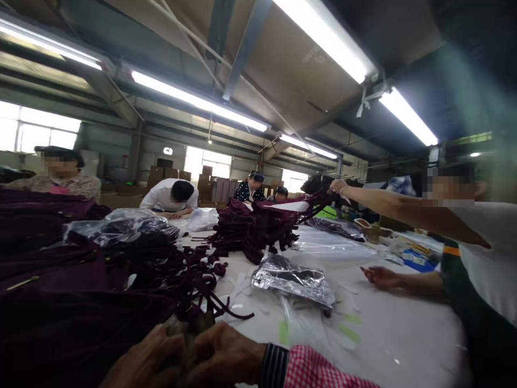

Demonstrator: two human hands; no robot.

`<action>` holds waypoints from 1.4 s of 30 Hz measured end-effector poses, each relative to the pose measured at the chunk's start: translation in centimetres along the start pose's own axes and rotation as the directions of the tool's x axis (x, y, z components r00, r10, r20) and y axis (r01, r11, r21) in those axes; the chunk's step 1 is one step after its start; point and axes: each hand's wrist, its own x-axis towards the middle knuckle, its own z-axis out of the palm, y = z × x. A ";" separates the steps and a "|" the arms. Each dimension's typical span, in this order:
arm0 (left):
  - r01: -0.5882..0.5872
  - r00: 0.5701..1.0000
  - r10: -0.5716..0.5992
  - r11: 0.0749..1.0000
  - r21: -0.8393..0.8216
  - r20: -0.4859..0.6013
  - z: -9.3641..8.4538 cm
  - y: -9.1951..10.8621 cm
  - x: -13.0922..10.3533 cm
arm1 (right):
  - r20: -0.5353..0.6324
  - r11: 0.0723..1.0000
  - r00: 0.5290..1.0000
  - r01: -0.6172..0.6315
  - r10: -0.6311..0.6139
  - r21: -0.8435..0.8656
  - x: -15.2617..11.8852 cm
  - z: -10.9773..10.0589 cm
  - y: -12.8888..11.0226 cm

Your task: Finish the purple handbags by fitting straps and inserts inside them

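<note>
My left hand [145,355] and my right hand [226,347] are close together at the bottom of the view, fingers curled in. The right wrist has a striped cuff and a red checked sleeve. Between the fingers is something blurred and greyish that I cannot make out. Both hands are at the edge of a heap of dark purple cloth items [81,269] with straps, and a gold-coloured zip shows at the left. Loose purple straps [205,291] spill onto the white table [388,328] just beyond the hands.
Clear plastic bags [121,226] lie on the heap. A plastic-wrapped dark packet [293,277] sits mid-table, before another purple pile [258,226]. On the right a co-worker's raised hand [338,186] grips purple straps; the other hand [382,276] is low. Several people work behind.
</note>
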 end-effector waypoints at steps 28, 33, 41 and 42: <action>0.108 0.993 -0.116 0.972 0.208 0.029 -1.9 5.0 -1.1 | 0.024 0.788 0.995 0.090 -0.094 -0.609 -5.5 -0.1 -2.5; 0.119 0.992 -0.124 0.979 0.163 0.018 -2.1 5.2 -1.3 | -0.034 0.783 0.988 0.100 -0.154 -0.614 -5.2 0.7 -3.1; 0.117 0.993 -0.119 0.986 0.118 0.006 -2.6 5.7 -1.2 | -0.115 0.882 0.979 0.098 -0.169 -0.462 -3.6 0.3 -1.9; 0.111 0.994 -0.112 0.988 0.108 0.007 -2.6 5.6 -1.2 | -0.117 0.909 0.983 0.082 -0.141 -0.409 -3.5 0.2 -1.9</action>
